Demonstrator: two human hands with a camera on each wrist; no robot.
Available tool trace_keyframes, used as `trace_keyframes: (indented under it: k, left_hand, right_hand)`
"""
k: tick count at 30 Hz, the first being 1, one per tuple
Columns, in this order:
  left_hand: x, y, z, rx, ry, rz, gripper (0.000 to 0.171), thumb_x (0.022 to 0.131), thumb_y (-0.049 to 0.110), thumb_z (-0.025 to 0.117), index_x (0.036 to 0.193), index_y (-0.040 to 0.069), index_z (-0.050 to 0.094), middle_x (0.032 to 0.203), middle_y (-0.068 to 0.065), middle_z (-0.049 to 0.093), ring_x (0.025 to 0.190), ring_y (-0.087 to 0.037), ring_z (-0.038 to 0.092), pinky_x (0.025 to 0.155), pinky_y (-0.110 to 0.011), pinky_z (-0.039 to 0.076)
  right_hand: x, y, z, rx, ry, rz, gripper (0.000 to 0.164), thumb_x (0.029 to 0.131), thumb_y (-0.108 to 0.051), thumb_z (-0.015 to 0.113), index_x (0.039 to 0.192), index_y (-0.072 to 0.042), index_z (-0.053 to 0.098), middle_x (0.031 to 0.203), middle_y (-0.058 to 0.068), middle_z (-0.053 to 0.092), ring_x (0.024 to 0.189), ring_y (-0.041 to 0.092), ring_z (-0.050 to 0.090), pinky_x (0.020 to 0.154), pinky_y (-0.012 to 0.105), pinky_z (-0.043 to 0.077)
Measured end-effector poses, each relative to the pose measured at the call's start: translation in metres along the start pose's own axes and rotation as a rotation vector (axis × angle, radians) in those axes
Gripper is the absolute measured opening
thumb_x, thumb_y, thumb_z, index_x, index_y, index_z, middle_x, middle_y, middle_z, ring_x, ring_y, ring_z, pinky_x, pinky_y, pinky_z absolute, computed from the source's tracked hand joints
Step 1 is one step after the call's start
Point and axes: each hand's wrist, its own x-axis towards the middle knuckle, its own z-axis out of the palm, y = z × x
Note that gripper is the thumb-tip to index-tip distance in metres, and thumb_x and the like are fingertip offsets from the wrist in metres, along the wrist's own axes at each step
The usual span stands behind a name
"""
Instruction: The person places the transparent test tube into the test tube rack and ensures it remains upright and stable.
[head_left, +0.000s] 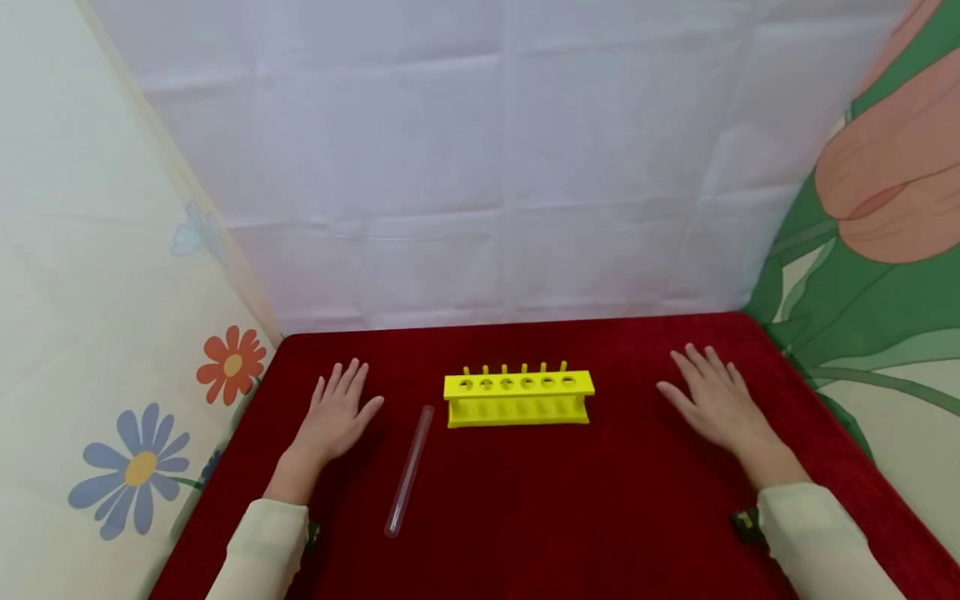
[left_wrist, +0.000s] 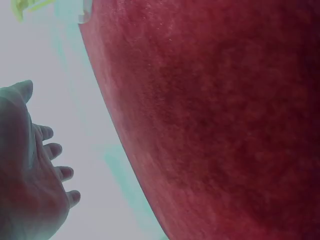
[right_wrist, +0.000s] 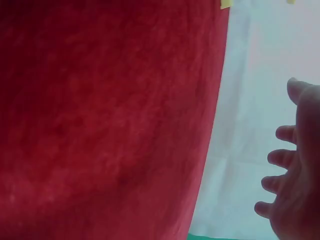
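A yellow test tube rack (head_left: 517,408) with a row of holes and several short pegs behind them stands toward the back of the red-covered table. To its left a clear test tube (head_left: 409,473) lies at a slant. My left hand (head_left: 335,417), palm down with fingers straight, is left of the tube and apart from it. On the far side of the rack my right hand (head_left: 716,402) is spread likewise, touching neither object. In the left wrist view the left hand (left_wrist: 30,165) holds nothing; the right hand (right_wrist: 295,165) is bare too in the right wrist view.
Dark red cloth (head_left: 570,508) covers the table. A creased white sheet (head_left: 487,167) hangs behind its back edge. Flower-printed curtains stand at both sides, the left one (head_left: 90,317) pale and the right one (head_left: 885,333) with large tulips.
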Motion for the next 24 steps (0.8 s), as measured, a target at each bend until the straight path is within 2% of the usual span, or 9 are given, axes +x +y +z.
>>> trace_keyframes:
  k: [2, 5, 10, 16, 24]
  left_hand:
    - [-0.001, 0.004, -0.001, 0.003, 0.007, 0.015, 0.072, 0.108, 0.049, 0.039, 0.160, 0.002, 0.022, 0.166, -0.021, 0.018, 0.153, -0.044, 0.008, 0.120, -0.064, 0.004]
    - [-0.003, 0.010, -0.001, -0.008, 0.011, 0.042, 0.069, 0.108, 0.045, 0.041, 0.158, -0.001, 0.027, 0.163, -0.023, 0.027, 0.151, -0.044, 0.020, 0.120, -0.063, 0.013]
    - [-0.007, 0.022, 0.000, -0.087, -0.032, 0.034, 0.064, 0.108, 0.041, 0.044, 0.154, -0.002, 0.035, 0.157, -0.024, 0.039, 0.144, -0.042, 0.036, 0.117, -0.058, 0.029]
    - [-0.011, 0.036, -0.002, -0.130, -0.066, -0.015, 0.060, 0.108, 0.040, 0.044, 0.152, 0.000, 0.040, 0.153, -0.022, 0.044, 0.142, -0.040, 0.040, 0.114, -0.058, 0.033]
    - [-0.017, 0.043, 0.002, -0.138, -0.081, -0.036, 0.060, 0.108, 0.042, 0.042, 0.152, 0.001, 0.041, 0.153, -0.021, 0.045, 0.142, -0.038, 0.041, 0.114, -0.056, 0.034]
  right_hand:
    - [-0.001, -0.003, 0.000, 0.020, 0.036, -0.014, 0.072, 0.108, -0.046, 0.042, 0.153, 0.009, 0.029, 0.158, 0.038, 0.021, 0.148, 0.055, 0.008, 0.114, 0.072, 0.009]
    - [-0.002, -0.009, -0.001, 0.072, 0.104, -0.046, 0.067, 0.107, -0.039, 0.047, 0.149, 0.011, 0.036, 0.154, 0.039, 0.028, 0.143, 0.058, 0.020, 0.113, 0.071, 0.016]
    - [-0.003, -0.023, -0.003, 0.124, 0.177, -0.102, 0.055, 0.106, -0.030, 0.053, 0.141, 0.012, 0.046, 0.148, 0.040, 0.037, 0.137, 0.059, 0.031, 0.109, 0.070, 0.025]
    - [-0.004, -0.035, -0.003, 0.108, 0.180, -0.129, 0.049, 0.104, -0.024, 0.057, 0.137, 0.011, 0.051, 0.145, 0.038, 0.042, 0.135, 0.057, 0.035, 0.106, 0.069, 0.029]
    - [-0.003, -0.044, -0.001, 0.112, 0.137, -0.111, 0.051, 0.103, -0.024, 0.058, 0.140, 0.010, 0.049, 0.147, 0.036, 0.042, 0.137, 0.055, 0.034, 0.108, 0.069, 0.028]
